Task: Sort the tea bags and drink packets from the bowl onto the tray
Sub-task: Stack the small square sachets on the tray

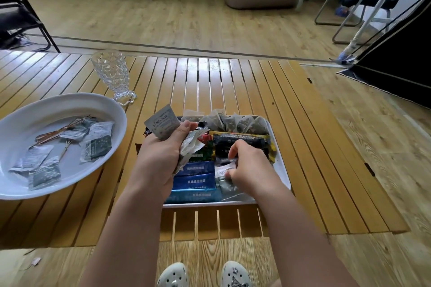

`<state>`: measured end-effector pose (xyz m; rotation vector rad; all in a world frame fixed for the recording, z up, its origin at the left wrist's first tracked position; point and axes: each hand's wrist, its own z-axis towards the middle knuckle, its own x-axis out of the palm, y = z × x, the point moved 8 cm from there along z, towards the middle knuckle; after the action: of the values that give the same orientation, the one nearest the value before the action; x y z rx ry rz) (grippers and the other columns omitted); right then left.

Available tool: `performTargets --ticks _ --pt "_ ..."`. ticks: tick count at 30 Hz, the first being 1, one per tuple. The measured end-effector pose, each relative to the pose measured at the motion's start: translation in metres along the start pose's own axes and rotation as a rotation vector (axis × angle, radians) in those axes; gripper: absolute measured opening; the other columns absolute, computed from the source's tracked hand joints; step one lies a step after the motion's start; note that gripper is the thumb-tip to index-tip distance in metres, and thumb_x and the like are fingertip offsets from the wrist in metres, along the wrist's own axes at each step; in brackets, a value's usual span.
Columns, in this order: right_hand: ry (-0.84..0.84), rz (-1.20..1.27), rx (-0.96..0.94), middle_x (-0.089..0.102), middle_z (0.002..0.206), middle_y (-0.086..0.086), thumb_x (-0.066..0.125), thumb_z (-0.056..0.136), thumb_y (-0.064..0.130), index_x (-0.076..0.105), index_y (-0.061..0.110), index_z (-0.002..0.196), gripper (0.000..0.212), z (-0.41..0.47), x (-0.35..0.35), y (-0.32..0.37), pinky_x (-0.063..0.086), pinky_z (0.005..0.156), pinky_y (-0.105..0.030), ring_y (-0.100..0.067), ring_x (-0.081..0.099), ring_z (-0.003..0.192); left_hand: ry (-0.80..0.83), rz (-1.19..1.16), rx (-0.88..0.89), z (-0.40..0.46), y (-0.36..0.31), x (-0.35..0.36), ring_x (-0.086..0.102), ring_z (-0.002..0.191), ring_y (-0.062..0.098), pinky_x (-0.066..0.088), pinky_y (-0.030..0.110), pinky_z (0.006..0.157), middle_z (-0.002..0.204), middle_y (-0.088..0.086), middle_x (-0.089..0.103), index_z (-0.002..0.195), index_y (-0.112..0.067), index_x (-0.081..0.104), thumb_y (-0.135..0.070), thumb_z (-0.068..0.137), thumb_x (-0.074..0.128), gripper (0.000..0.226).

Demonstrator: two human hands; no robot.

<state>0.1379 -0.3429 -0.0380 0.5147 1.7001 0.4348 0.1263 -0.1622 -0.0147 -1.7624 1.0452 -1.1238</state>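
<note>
A white tray (283, 165) sits in the middle of the slatted table. It holds blue packets (198, 171), dark and green packets, and mesh tea bags (235, 122) along its far edge. My left hand (161, 156) hovers over the tray's left side, shut on a bunch of silver-white packets (163, 124). My right hand (249, 168) rests low at the tray's near right, fingertips pinching a small white and grey packet (225, 172). The white bowl (70, 102) at left holds several small tea packets (95, 147) and a thin copper-coloured tool.
A cut-glass goblet (112, 74) stands behind the bowl, near the tray's far-left corner. The table's front edge runs just below the tray. Chairs, a beige pouf and a black box stand on the wooden floor beyond.
</note>
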Motion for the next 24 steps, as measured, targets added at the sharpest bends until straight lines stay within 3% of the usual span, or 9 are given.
performTargets --ticks 2,6,8,10,12,14,16,20,24 --pt "-0.041 0.017 0.036 0.058 0.09 0.001 0.075 0.077 0.009 0.051 0.026 0.095 0.034 0.0 -0.003 -0.001 0.052 0.063 -0.029 -0.013 0.056 0.078 -0.006 -0.002 0.002 0.001 0.001 0.0 0.069 0.063 0.008 0.049 0.019 0.044 0.077 0.002 0.075 0.101 -0.014 0.071 -0.03 0.084 0.069 0.024" --pt "-0.189 0.225 0.001 0.065 0.08 0.007 0.073 0.08 0.046 0.063 0.023 0.086 0.025 -0.003 -0.028 0.003 0.053 0.066 -0.028 -0.01 0.062 0.077 -0.056 0.02 0.002 0.004 0.005 -0.005 0.066 0.055 0.004 0.046 0.017 0.041 0.08 0.006 0.072 0.104 -0.015 0.066 -0.03 0.096 0.058 0.019" --pt "-0.08 0.544 -0.028 0.069 0.073 0.008 0.061 0.08 0.062 0.069 0.024 0.084 0.039 -0.006 -0.028 0.014 0.052 0.06 -0.025 -0.005 0.064 0.07 -0.102 0.145 0.098 0.004 0.001 -0.008 0.063 0.05 0.001 0.043 0.015 0.039 0.08 0.006 0.068 0.105 -0.014 0.061 -0.032 0.099 0.053 0.021" --pt "0.155 0.813 -0.026 0.07 0.069 0.005 0.058 0.073 0.068 0.072 0.023 0.083 0.049 -0.015 -0.015 0.031 0.047 0.053 -0.02 -0.003 0.061 0.059 -0.145 0.34 0.275 0.001 -0.01 -0.007 0.066 0.061 0.002 0.045 0.013 0.043 0.086 0.006 0.066 0.109 -0.014 0.058 -0.033 0.1 0.05 0.023" --pt "0.265 0.889 -0.036 0.071 0.071 0.004 0.06 0.075 0.065 0.073 0.024 0.083 0.044 -0.02 -0.005 0.043 0.046 0.051 -0.019 -0.005 0.059 0.057 -0.111 0.416 0.408 -0.005 -0.018 0.001 0.068 0.07 0.01 0.052 0.02 0.049 0.088 0.009 0.065 0.108 -0.012 0.055 -0.03 0.099 0.053 0.021" --pt "0.198 0.865 -0.043 0.07 0.069 0.012 0.062 0.082 0.055 0.073 0.025 0.088 0.033 -0.018 -0.005 0.044 0.046 0.051 -0.017 -0.005 0.06 0.059 -0.047 0.412 0.442 -0.009 -0.018 0.01 0.069 0.072 0.017 0.057 0.031 0.054 0.088 0.01 0.065 0.106 -0.013 0.053 -0.029 0.095 0.059 0.019" --pt "0.128 0.912 0.006 0.069 0.066 0.014 0.064 0.086 0.044 0.072 0.022 0.094 0.024 -0.014 -0.006 0.039 0.046 0.053 -0.018 -0.006 0.06 0.062 0.001 0.38 0.413 -0.011 -0.016 0.016 0.071 0.074 0.018 0.058 0.03 0.056 0.087 0.008 0.067 0.105 -0.016 0.053 -0.028 0.093 0.061 0.019" --pt "0.091 1.164 0.085 0.073 0.072 0.002 0.069 0.087 0.017 0.071 0.014 0.089 0.004 -0.012 -0.009 0.032 0.05 0.052 -0.018 -0.007 0.067 0.061 0.071 0.272 0.319 -0.013 -0.009 0.023 0.073 0.078 0.019 0.059 0.03 0.061 0.088 0.007 0.072 0.104 -0.013 0.06 -0.027 0.094 0.059 0.018" --pt "-0.057 1.229 0.096 0.07 0.062 0.006 0.064 0.09 0.012 0.066 0.013 0.091 0.002 -0.01 -0.026 0.02 0.045 0.042 -0.013 0.001 0.062 0.051 0.076 0.282 0.296 -0.012 -0.007 0.025 0.072 0.073 0.025 0.059 0.035 0.055 0.084 0.01 0.073 0.096 -0.014 0.067 -0.025 0.096 0.057 0.015"
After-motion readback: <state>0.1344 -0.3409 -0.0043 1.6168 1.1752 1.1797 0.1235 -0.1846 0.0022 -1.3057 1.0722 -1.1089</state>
